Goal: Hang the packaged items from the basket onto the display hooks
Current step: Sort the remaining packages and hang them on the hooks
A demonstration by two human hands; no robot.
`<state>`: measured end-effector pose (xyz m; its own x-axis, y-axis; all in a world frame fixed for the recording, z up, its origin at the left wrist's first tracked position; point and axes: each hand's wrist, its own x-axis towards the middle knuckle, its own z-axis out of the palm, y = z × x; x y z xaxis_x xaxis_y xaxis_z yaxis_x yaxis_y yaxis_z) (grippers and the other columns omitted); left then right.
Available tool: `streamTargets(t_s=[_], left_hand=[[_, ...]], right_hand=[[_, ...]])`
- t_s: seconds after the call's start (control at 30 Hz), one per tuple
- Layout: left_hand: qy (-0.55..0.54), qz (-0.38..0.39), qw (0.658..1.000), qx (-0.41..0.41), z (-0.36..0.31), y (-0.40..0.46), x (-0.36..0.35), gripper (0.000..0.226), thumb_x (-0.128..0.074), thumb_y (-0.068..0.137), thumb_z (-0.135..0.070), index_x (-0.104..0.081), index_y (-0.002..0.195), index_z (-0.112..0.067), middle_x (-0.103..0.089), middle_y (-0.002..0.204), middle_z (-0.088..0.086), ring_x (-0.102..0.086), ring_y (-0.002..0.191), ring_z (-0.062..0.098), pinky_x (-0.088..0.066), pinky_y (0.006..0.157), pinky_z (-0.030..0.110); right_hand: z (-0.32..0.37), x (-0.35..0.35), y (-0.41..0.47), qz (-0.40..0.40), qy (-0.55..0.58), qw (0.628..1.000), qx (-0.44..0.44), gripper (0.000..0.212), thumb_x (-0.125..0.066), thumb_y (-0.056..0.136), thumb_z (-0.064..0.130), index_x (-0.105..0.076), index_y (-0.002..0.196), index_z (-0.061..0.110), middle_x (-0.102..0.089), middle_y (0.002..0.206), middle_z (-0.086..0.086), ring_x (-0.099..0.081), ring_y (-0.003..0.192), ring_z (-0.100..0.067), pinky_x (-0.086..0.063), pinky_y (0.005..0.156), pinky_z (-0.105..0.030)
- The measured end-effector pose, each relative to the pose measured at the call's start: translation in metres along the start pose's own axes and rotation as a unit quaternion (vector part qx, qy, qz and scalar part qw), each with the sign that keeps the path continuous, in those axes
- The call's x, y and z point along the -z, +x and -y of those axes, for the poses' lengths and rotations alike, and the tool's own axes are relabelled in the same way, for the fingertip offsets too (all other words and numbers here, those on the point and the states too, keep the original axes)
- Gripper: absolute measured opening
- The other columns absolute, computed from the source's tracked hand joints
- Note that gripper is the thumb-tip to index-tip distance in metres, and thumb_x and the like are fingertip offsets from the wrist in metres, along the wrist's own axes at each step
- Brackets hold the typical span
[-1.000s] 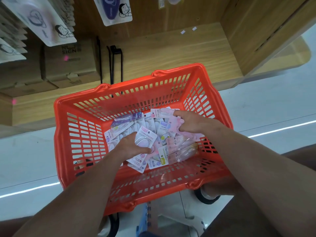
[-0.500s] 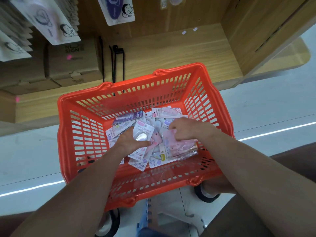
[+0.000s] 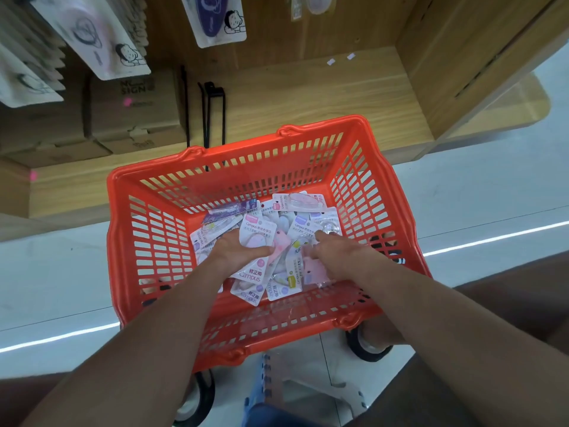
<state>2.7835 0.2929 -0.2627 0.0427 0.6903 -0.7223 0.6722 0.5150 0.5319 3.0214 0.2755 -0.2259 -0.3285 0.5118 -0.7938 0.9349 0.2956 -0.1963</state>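
An orange plastic basket (image 3: pixel 147 229) stands in front of me with a heap of small packaged items (image 3: pixel 300 223) on its bottom. Both my hands are inside it. My left hand (image 3: pixel 238 251) grips a white package with a pink oval (image 3: pixel 257 238), thumb over its face. My right hand (image 3: pixel 331 257) has its fingers curled around a pink package (image 3: pixel 315 271) near the basket's near wall. Above, at the top edge, packaged items (image 3: pixel 215 20) hang from the display wall.
A wooden shelf (image 3: pixel 308 97) runs behind the basket, with cardboard boxes (image 3: pixel 132 112) at its left and black metal hooks (image 3: pixel 212 112) lying on it. More hanging packages (image 3: pixel 92 35) fill the upper left. Pale floor lies on both sides. A wheel (image 3: pixel 366 346) shows below the basket.
My right hand has pulled back from the basket's far right toward the near side and closed on a pink package. My left hand stays on its package, shifted slightly.
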Motion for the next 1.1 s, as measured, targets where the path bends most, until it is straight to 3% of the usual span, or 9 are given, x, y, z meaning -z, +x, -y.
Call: streamTargets(t_s=[0.07, 0.13, 0.27, 0.4, 0.5, 0.6, 0.8, 1.0, 1.1], left_hand=[[-0.024, 0.006, 1.000, 0.000, -0.002, -0.001, -0.001, 0.052, -0.087, 0.082, -0.046, -0.064, 0.126, -0.030, -0.068, 0.118, -0.003, -0.062, 0.094, 0.013, -0.045, 0.068, 0.025], [-0.051, 0.010, 0.999, 0.001, -0.002, -0.002, -0.001, 0.052, -0.087, 0.083, -0.044, -0.063, 0.127, -0.032, -0.065, 0.120, -0.005, -0.060, 0.102, 0.016, -0.046, 0.080, 0.028], [-0.084, 0.019, 0.996, 0.001, 0.001, -0.004, 0.000, 0.043, -0.085, 0.085, -0.044, -0.060, 0.120, -0.037, -0.062, 0.116, -0.009, -0.057, 0.104, 0.015, -0.044, 0.084, 0.028], [-0.081, 0.015, 0.997, 0.004, 0.003, -0.005, 0.000, 0.050, -0.084, 0.083, -0.051, -0.063, 0.126, -0.036, -0.066, 0.121, -0.008, -0.062, 0.108, 0.017, -0.048, 0.088, 0.031], [-0.074, 0.017, 0.997, 0.003, 0.004, -0.004, 0.001, 0.046, -0.081, 0.084, -0.056, -0.064, 0.122, -0.039, -0.070, 0.119, -0.007, -0.067, 0.109, 0.018, -0.051, 0.085, 0.032], [-0.065, 0.016, 0.998, 0.001, 0.004, -0.003, 0.002, 0.043, -0.075, 0.087, -0.059, -0.064, 0.124, -0.040, -0.070, 0.116, -0.009, -0.067, 0.108, 0.019, -0.049, 0.080, 0.030], [-0.034, 0.020, 0.999, -0.003, 0.005, -0.003, 0.001, 0.037, -0.072, 0.090, -0.060, -0.067, 0.119, -0.038, -0.068, 0.106, -0.014, -0.061, 0.089, 0.003, -0.046, 0.071, 0.025], [-0.037, 0.014, 0.999, -0.007, 0.011, 0.001, 0.002, 0.034, -0.074, 0.089, -0.060, -0.066, 0.117, -0.042, -0.070, 0.115, -0.010, -0.067, 0.105, 0.016, -0.056, 0.095, 0.039], [-0.043, -0.007, 0.999, -0.008, 0.011, 0.003, 0.007, 0.043, -0.076, 0.085, -0.063, -0.070, 0.120, -0.038, -0.073, 0.116, -0.010, -0.069, 0.102, 0.013, -0.058, 0.088, 0.036]], right_hand=[[-0.006, -0.005, 0.001, -0.005, -0.041, 0.999, -0.005, 0.053, -0.061, 0.095, 0.008, -0.053, 0.146, 0.022, -0.041, 0.150, -0.011, -0.041, 0.140, -0.032, -0.042, 0.111, -0.044], [-0.009, -0.013, 0.005, -0.006, -0.092, 0.996, -0.010, 0.048, -0.067, 0.093, 0.021, -0.057, 0.140, 0.023, -0.042, 0.152, -0.009, -0.038, 0.141, -0.030, -0.039, 0.114, -0.045], [-0.008, -0.018, 0.010, -0.028, -0.053, 0.998, -0.010, 0.074, -0.075, 0.086, 0.022, -0.041, 0.152, 0.023, -0.029, 0.158, -0.012, -0.035, 0.146, -0.032, -0.028, 0.122, -0.044], [-0.007, -0.014, 0.015, -0.046, -0.042, 0.998, -0.007, 0.094, -0.083, 0.078, 0.024, -0.025, 0.151, 0.012, -0.034, 0.147, -0.010, -0.055, 0.121, -0.029, -0.041, 0.091, -0.035], [-0.011, -0.019, 0.023, -0.036, -0.074, 0.997, -0.003, 0.109, -0.085, 0.076, 0.038, -0.018, 0.157, 0.013, -0.042, 0.149, -0.009, -0.048, 0.133, -0.028, -0.037, 0.111, -0.040], [-0.011, -0.023, 0.028, -0.001, -0.106, 0.994, -0.003, 0.092, -0.077, 0.083, 0.042, -0.027, 0.157, 0.017, -0.052, 0.148, -0.012, -0.044, 0.139, -0.030, -0.030, 0.122, -0.044], [-0.005, -0.020, 0.031, 0.033, -0.097, 0.995, 0.000, 0.093, -0.089, 0.074, 0.036, -0.034, 0.147, 0.019, -0.060, 0.131, -0.004, -0.061, 0.117, -0.029, -0.054, 0.099, -0.048], [-0.006, -0.010, 0.029, 0.012, -0.092, 0.995, 0.025, 0.064, -0.085, 0.080, 0.029, -0.050, 0.133, 0.017, -0.062, 0.117, -0.003, -0.052, 0.092, -0.019, -0.045, 0.076, -0.033], [-0.012, -0.012, 0.033, 0.019, -0.016, 1.000, 0.008, 0.064, -0.084, 0.078, 0.022, -0.054, 0.134, 0.017, -0.059, 0.112, -0.002, -0.057, 0.099, -0.021, -0.050, 0.080, -0.033]])
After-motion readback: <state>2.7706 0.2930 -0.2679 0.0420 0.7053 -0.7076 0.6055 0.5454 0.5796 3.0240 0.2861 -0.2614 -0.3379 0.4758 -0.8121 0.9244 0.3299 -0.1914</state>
